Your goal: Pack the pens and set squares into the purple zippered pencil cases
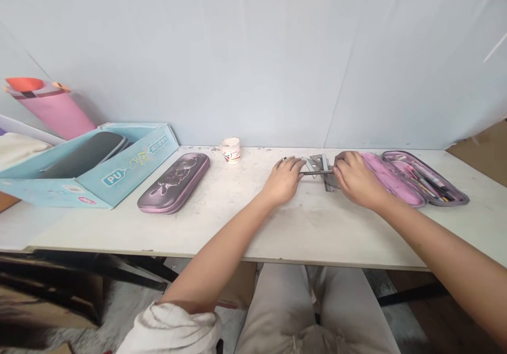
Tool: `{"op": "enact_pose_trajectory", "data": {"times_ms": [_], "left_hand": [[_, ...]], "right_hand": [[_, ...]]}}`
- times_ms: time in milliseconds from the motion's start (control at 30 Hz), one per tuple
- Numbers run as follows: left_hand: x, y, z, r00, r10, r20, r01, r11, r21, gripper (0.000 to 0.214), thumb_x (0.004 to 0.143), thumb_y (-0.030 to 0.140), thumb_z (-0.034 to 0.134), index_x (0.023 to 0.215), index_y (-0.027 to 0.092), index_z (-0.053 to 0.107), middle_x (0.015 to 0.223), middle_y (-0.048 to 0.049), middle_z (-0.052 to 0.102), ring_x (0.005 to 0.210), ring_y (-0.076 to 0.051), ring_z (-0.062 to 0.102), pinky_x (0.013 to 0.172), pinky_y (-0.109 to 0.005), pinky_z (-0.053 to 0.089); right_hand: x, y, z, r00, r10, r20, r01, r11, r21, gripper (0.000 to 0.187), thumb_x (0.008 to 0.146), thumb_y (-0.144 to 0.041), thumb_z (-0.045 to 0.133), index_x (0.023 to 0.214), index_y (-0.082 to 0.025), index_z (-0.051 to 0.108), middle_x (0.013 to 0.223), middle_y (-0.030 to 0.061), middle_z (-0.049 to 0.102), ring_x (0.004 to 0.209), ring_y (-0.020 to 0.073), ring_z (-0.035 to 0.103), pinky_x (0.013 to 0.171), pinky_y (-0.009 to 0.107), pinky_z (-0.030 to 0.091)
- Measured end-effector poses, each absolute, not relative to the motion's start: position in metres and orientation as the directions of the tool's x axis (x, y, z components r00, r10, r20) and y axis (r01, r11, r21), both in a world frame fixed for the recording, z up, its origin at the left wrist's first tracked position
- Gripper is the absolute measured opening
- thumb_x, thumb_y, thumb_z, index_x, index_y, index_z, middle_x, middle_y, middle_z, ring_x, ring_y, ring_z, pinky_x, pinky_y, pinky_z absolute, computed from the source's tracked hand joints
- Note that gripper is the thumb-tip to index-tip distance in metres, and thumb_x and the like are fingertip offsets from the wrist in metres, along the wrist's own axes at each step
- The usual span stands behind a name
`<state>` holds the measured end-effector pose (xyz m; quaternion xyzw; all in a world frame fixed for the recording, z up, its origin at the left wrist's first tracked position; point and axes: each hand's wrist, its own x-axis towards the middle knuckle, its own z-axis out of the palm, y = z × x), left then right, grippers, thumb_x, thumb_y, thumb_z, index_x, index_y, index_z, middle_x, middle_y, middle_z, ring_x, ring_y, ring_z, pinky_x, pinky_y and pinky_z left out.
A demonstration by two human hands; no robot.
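My left hand (283, 179) and my right hand (354, 177) face each other near the back of the white table (309, 232). Their fingers hold the two ends of a thin dark rod (317, 172), level above a small pile of grey set squares and rulers (328, 180). My fingers partly hide the pile. Just right of my right hand lies an open pink pencil case (415, 178) with pens in its far half. My right hand is close to it, and I cannot tell whether they touch.
Left of my hands lie a closed mauve pencil case (174, 182) and a small paper cup (231, 150). At far left, a light blue cardboard box (127, 171) holds a grey case, with a pink cone (51, 108) behind it. A pale wall (253, 53) backs the table.
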<state>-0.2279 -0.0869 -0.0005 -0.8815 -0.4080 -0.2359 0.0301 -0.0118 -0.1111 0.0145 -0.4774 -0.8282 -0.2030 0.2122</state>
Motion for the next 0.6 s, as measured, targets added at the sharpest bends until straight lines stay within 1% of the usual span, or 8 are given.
{"op": "enact_pose_trajectory", "data": {"times_ms": [67, 133, 267, 333, 400, 500, 567, 600], "left_hand": [[-0.217, -0.094, 0.005, 0.583, 0.722, 0.373, 0.746, -0.657, 0.106, 0.033, 0.092, 0.026, 0.026, 0.111, 0.015, 0.05, 0.107, -0.0109, 0.058, 0.105, -0.022, 0.051, 0.088, -0.037, 0.04], [-0.207, -0.102, 0.008, 0.583, 0.74, 0.336, 0.765, -0.639, 0.079, 0.033, 0.093, 0.026, 0.023, 0.105, 0.016, 0.052, 0.094, -0.0087, 0.059, 0.091, -0.02, 0.055, 0.074, -0.031, 0.043], [-0.193, -0.119, 0.01, 0.583, 0.747, 0.318, 0.783, -0.622, 0.025, 0.032, 0.093, 0.031, 0.024, 0.106, 0.021, 0.052, 0.086, -0.0058, 0.06, 0.08, -0.019, 0.058, 0.062, -0.027, 0.038], [-0.187, -0.124, 0.009, 0.583, 0.753, 0.304, 0.789, -0.615, 0.01, 0.033, 0.092, 0.035, 0.026, 0.108, 0.023, 0.053, 0.085, -0.0052, 0.061, 0.076, -0.019, 0.059, 0.06, -0.027, 0.037], [-0.181, -0.128, 0.009, 0.57, 0.765, 0.298, 0.799, -0.601, 0.013, 0.034, 0.092, 0.037, 0.026, 0.11, 0.024, 0.053, 0.083, -0.0048, 0.062, 0.075, -0.02, 0.06, 0.06, -0.027, 0.036], [-0.174, -0.128, 0.01, 0.549, 0.781, 0.296, 0.803, -0.592, 0.071, 0.037, 0.091, 0.043, 0.028, 0.11, 0.026, 0.054, 0.08, -0.0046, 0.064, 0.076, -0.02, 0.06, 0.062, -0.027, 0.037], [-0.17, -0.124, 0.011, 0.532, 0.795, 0.291, 0.793, -0.588, 0.16, 0.042, 0.088, 0.052, 0.029, 0.103, 0.024, 0.058, 0.077, -0.0048, 0.064, 0.076, -0.021, 0.059, 0.063, -0.027, 0.037], [-0.169, -0.121, 0.01, 0.514, 0.808, 0.288, 0.785, -0.579, 0.222, 0.045, 0.086, 0.056, 0.03, 0.096, 0.023, 0.06, 0.074, -0.0049, 0.063, 0.075, -0.021, 0.059, 0.062, -0.028, 0.037]], "right_hand": [[-0.001, -0.121, 0.021, -0.419, 0.688, 0.593, 0.879, 0.47, 0.076, 0.035, 0.092, -0.029, 0.026, 0.09, -0.011, 0.056, 0.095, 0.0139, 0.052, 0.094, 0.0232, 0.044, 0.086, 0.036, 0.037], [0.01, -0.129, 0.024, -0.397, 0.697, 0.597, 0.875, 0.483, 0.019, 0.035, 0.092, -0.031, 0.026, 0.085, -0.014, 0.055, 0.09, 0.0118, 0.054, 0.089, 0.0218, 0.047, 0.083, 0.035, 0.038], [0.031, -0.14, 0.02, -0.364, 0.795, 0.484, 0.873, 0.473, -0.12, 0.034, 0.091, -0.037, 0.029, 0.077, -0.018, 0.055, 0.074, 0.0055, 0.057, 0.074, 0.0187, 0.053, 0.067, 0.03, 0.039], [0.039, -0.143, 0.015, -0.343, 0.838, 0.426, 0.876, 0.449, -0.178, 0.032, 0.089, -0.039, 0.033, 0.08, -0.019, 0.056, 0.074, 0.0042, 0.06, 0.07, 0.0179, 0.055, 0.062, 0.029, 0.037], [0.048, -0.143, 0.01, -0.326, 0.855, 0.404, 0.879, 0.431, -0.204, 0.029, 0.087, -0.038, 0.035, 0.084, -0.02, 0.058, 0.077, 0.0044, 0.063, 0.07, 0.0185, 0.057, 0.06, 0.029, 0.037], [0.061, -0.139, 0.005, -0.31, 0.845, 0.436, 0.891, 0.418, -0.177, 0.025, 0.084, -0.036, 0.04, 0.089, -0.02, 0.058, 0.087, 0.0079, 0.065, 0.076, 0.0206, 0.058, 0.063, 0.03, 0.039], [0.07, -0.135, 0.002, -0.286, 0.827, 0.484, 0.909, 0.394, -0.137, 0.025, 0.083, -0.036, 0.041, 0.091, -0.019, 0.057, 0.092, 0.0112, 0.065, 0.078, 0.0219, 0.058, 0.064, 0.031, 0.039], [0.075, -0.132, 0.0, -0.257, 0.823, 0.507, 0.923, 0.365, -0.125, 0.024, 0.082, -0.038, 0.043, 0.091, -0.02, 0.057, 0.088, 0.0117, 0.065, 0.075, 0.0223, 0.058, 0.061, 0.032, 0.039]]}}
